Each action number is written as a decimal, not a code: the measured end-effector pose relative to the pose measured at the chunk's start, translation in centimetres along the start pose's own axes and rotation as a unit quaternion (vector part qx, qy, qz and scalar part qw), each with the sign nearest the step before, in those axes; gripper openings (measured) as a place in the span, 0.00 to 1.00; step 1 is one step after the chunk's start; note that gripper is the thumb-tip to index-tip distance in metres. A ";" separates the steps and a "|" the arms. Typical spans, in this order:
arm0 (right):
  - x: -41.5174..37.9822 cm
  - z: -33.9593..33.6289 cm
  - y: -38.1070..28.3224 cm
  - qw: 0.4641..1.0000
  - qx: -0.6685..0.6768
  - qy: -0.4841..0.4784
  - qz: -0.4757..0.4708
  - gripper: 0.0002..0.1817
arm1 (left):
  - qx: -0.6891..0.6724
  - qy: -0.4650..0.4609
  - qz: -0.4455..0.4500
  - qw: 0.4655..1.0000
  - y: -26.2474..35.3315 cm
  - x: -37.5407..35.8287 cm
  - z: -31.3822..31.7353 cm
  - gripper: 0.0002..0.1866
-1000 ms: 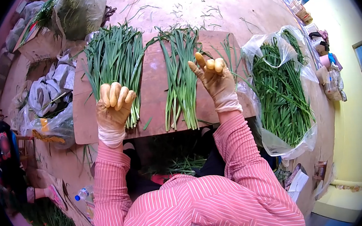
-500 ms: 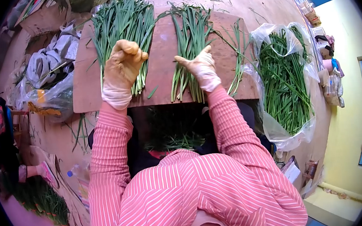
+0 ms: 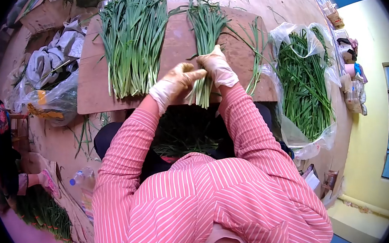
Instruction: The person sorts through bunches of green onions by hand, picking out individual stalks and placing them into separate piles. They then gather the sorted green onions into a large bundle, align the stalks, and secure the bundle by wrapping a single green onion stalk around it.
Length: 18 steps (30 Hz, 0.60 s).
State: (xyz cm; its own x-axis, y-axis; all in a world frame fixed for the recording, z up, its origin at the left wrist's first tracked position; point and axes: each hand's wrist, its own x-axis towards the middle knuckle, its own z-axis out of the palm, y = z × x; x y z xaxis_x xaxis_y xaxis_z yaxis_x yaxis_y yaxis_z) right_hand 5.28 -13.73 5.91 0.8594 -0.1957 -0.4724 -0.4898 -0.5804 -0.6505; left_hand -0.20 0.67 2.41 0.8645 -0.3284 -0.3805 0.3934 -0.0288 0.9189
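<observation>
Right, here is what I see from the head camera, line by line.

Left hand: my gloved left hand (image 3: 177, 80) is closed around the lower stems of the small chive bundle (image 3: 205, 42), gripping it from the left side.

Right hand: my gloved right hand (image 3: 217, 66) is wrapped over the same bundle from the right, fingers curled shut on the stems, touching the left hand's fingertips.

Small chive bundle: it lies lengthwise on the wooden board (image 3: 171, 45), near the board's middle, leaf tips pointing away from me and cut ends just past the near edge, between my two hands.

Large chive pile: a wider, flatter heap, the large chive pile (image 3: 134, 39), rests on the left half of the board, apart from both hands.

Loose stalks: a few loose stalks (image 3: 254, 56) lie on the board to the right of the gripped bundle.

Plastic bag: a clear plastic bag (image 3: 304, 84) full of chives sits right of the board, its mouth open.

Left of the board: crumpled grey cloth (image 3: 54, 57) and another clear bag (image 3: 56, 106) lie on the floor.

Floor, near left: a plastic bottle (image 3: 81, 175) lies beside my sleeve (image 3: 125, 174).

Lap: more chives show below the board's near edge; I cannot tell what holds them.
</observation>
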 end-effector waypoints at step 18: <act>-8.7 1.0 3.6 0.794 -0.192 0.289 -0.499 0.42 | -0.387 -0.191 0.080 0.899 -1.4 -0.9 3.2 0.23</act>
State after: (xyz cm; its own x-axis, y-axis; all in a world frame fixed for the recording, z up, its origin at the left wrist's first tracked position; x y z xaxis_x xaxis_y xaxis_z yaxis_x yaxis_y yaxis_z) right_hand -4.08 -13.34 7.09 0.7691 0.2485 0.5888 0.4637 -0.8511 -0.2464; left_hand -2.52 -1.99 1.77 0.8170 -0.5744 -0.0511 0.5015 0.6639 0.5548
